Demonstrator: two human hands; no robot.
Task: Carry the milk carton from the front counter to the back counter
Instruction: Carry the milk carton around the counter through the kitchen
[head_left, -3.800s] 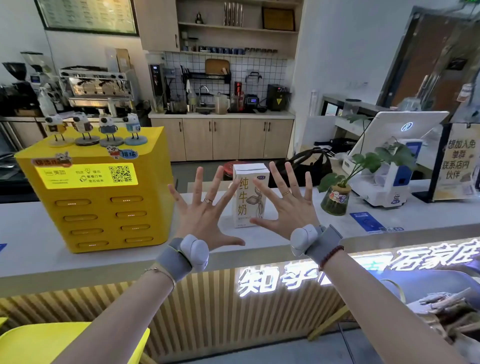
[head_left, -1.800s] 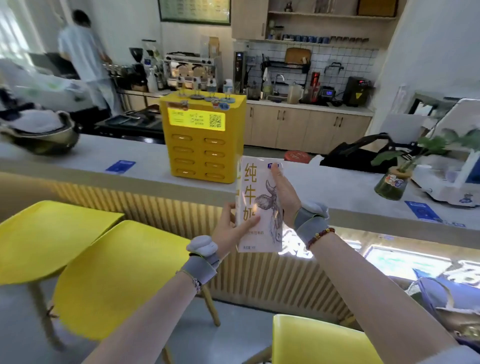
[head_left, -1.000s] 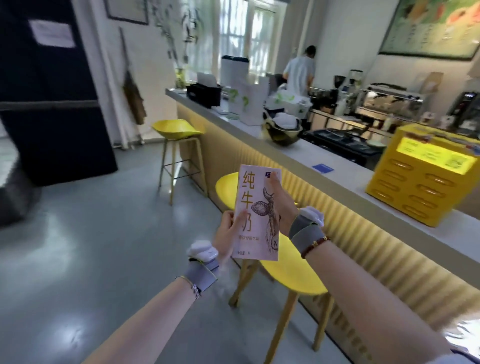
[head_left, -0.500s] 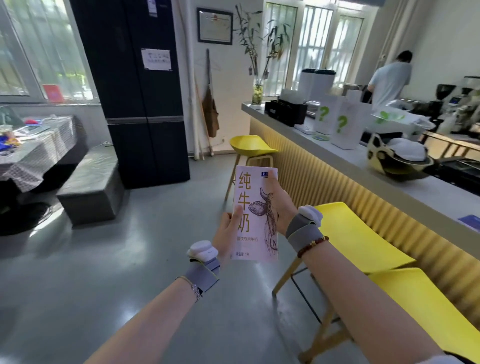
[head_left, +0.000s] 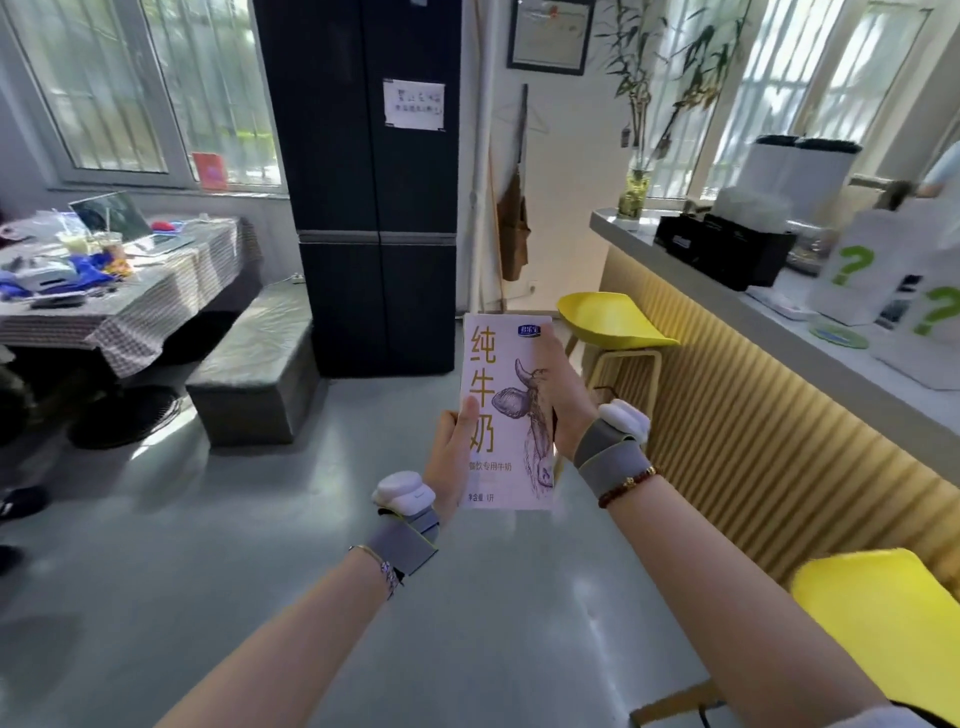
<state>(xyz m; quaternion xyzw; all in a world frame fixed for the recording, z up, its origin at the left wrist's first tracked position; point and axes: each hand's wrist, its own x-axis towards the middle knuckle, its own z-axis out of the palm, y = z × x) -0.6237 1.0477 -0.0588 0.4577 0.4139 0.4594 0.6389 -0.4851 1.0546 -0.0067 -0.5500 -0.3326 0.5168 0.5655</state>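
Note:
The milk carton (head_left: 501, 415), white with gold characters and a cow drawing, stands upright in the air at chest height in the middle of the view. My left hand (head_left: 453, 457) grips its lower left edge, thumb on the front face. My right hand (head_left: 563, 400) wraps its right side, fingers hidden behind it. The front counter (head_left: 779, 332), with its ribbed yellow-lit face, runs along the right. The back counter is out of view.
A yellow stool (head_left: 613, 319) stands by the counter ahead, another (head_left: 883, 618) at lower right. A tall black fridge (head_left: 374, 182) faces me. A grey bench (head_left: 254, 371) and a cluttered table (head_left: 104, 291) lie left. White bags (head_left: 878, 270) sit on the counter.
The view has swung further left along the counter; the fridge is now straight ahead and the table closer. Both hands keep the same hold on the carton.

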